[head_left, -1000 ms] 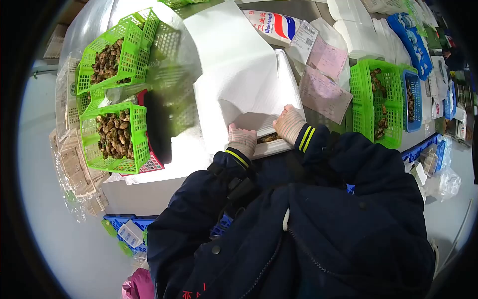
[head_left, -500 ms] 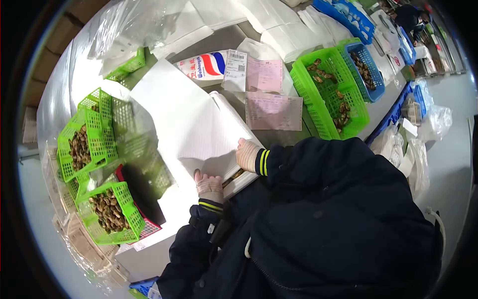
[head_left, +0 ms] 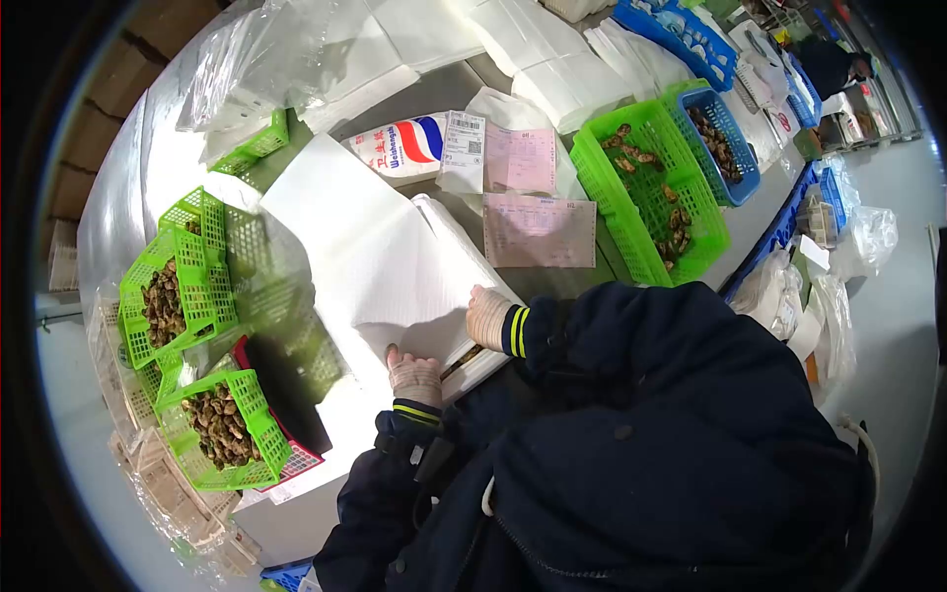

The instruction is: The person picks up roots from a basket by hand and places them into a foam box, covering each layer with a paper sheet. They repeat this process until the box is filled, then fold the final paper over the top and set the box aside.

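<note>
Surface: grey table [head_left: 541, 283], green baskets [head_left: 651, 187] around.
Foam sheet [head_left: 375, 257]: under left hand [head_left: 414, 375] and right hand [head_left: 488, 316], both pressing; grip unclear.

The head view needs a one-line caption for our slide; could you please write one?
Gloved left hand and right hand press a white foam sheet onto a box beside green baskets.

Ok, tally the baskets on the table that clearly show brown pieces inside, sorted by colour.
Green baskets with brown pieces: 3 (left rear, left front, right)
Blue basket with brown pieces: 1
Total: 4
</note>
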Available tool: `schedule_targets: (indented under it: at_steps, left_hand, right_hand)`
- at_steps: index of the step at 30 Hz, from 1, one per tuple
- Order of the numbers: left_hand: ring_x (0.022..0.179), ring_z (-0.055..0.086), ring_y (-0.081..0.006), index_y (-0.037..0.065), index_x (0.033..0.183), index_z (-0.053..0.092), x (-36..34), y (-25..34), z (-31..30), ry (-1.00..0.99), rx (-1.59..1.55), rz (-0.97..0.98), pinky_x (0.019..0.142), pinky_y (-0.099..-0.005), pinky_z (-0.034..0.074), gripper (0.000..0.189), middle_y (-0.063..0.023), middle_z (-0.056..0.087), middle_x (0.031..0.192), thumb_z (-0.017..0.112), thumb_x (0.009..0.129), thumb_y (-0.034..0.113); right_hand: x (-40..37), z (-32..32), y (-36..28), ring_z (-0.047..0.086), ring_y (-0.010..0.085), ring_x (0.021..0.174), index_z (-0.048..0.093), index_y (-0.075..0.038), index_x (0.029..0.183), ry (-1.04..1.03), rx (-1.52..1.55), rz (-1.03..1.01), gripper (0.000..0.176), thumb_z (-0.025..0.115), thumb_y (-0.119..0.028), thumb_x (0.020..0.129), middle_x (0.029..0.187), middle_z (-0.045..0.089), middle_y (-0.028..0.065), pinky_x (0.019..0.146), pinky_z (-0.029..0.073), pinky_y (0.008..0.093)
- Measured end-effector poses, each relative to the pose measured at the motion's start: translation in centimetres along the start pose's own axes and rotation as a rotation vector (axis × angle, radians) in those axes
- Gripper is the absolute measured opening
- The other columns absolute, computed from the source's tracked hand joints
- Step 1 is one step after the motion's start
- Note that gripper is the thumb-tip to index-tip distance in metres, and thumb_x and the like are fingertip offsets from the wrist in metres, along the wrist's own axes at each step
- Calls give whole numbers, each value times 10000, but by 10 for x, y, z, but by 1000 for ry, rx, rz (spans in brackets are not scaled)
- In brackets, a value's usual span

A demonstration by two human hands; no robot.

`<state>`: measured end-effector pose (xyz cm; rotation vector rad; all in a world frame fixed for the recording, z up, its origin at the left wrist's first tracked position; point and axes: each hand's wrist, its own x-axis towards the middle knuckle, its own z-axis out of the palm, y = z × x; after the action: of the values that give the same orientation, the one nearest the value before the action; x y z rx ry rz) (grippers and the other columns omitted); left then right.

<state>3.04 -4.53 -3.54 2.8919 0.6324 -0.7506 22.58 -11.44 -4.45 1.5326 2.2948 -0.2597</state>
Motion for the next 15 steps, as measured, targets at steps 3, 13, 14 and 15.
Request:
schedule_targets:
  at_steps: [3,13,14,15]
  left_hand:
    - [802,593,-199,161,775,662,-3,0,-1,49,17,11,1069,-497,196,168,-30,616,665,503,827,142]
    - [815,606,-225,153,721,675,6,-9,59,248,-38,3,1050,-486,267,101,-64,645,685,610,752,223]
    - [813,609,-226,155,729,675,1,-6,22,156,-48,27,1050,-488,270,107,-62,648,697,610,756,236]
    - [812,612,-228,158,736,675,-2,-5,-1,65,-59,50,1050,-491,273,115,-60,650,708,609,759,249]
  right_hand:
    - [0,-2,0,627,236,731,725,-123,706,-9,-29,7,182,554,-175,740,733,694,67,750,409,399]
    - [9,14,-3,626,215,743,656,-115,736,-87,-86,81,157,555,-232,763,672,621,16,724,442,362]
    - [-2,-9,7,627,213,752,638,-128,754,13,91,-17,151,557,-254,769,700,618,22,700,449,356]
    - [-12,-34,19,628,210,760,620,-142,772,111,266,-117,148,558,-276,776,728,614,27,676,457,350]
